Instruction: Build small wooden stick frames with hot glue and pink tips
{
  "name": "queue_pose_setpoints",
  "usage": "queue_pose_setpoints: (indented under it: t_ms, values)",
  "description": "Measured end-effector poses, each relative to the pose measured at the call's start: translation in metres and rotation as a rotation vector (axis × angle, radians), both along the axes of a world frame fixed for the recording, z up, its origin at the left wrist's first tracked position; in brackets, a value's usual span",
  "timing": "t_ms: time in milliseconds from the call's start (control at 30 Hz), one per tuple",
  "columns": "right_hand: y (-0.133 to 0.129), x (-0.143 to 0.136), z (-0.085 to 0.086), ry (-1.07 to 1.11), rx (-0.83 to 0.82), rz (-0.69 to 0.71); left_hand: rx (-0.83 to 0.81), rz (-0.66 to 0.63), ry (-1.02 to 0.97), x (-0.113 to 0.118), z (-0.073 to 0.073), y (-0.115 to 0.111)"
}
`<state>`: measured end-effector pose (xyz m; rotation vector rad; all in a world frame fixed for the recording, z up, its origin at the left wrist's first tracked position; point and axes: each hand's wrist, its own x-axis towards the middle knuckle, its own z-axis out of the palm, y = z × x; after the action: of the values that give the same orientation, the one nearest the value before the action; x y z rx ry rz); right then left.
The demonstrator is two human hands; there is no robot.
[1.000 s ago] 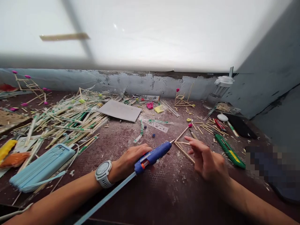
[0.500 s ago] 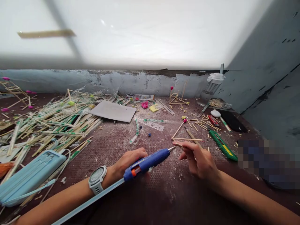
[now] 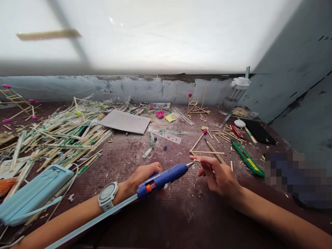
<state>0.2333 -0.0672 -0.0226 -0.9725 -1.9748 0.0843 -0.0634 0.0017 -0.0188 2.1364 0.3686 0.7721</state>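
Observation:
My left hand (image 3: 147, 174) is closed around a blue hot glue gun (image 3: 163, 180), with a long pale glue stick (image 3: 95, 221) trailing from its rear. The gun's metal nozzle points right, at the end of a short wooden stick (image 3: 197, 160) pinched between the fingers of my right hand (image 3: 218, 174). Nozzle and stick end appear to meet; whether glue is coming out is too small to tell. Just beyond my right fingers lies an angled joint of wooden sticks (image 3: 207, 153) with a pink blob (image 3: 205, 131) on its upper end. A brown-handled pointed tool (image 3: 214, 150) lies beside it.
A green utility knife (image 3: 247, 159), a black phone (image 3: 259, 131) and a clear bottle (image 3: 234, 93) lie or stand at right. Wrapped chopsticks (image 3: 70, 138), a grey board (image 3: 124, 121) and a light-blue power bank (image 3: 36, 193) crowd the left. A small stick frame (image 3: 195, 108) stands behind.
The short stick in my right fingers has shifted slightly against the nozzle tip. My view has moved a little; both hands keep their holds.

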Motion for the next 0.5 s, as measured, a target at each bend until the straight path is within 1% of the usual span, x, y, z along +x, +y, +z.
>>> queue_pose_setpoints:
  t_ms: [167,300,500]
  values:
    - [-0.0009,-0.0010,0.0014,-0.009,-0.005,-0.007,-0.046,0.010,-0.007,-0.0006,-0.0061,0.0005]
    - [-0.0005,-0.0017,0.0032,-0.006,0.000,-0.009,-0.029,0.009,-0.014,-0.0020,-0.0099,0.0015]
    - [-0.0012,-0.0011,0.0039,-0.012,0.000,0.001,0.009,0.017,0.002,-0.0008,-0.0047,0.0013]
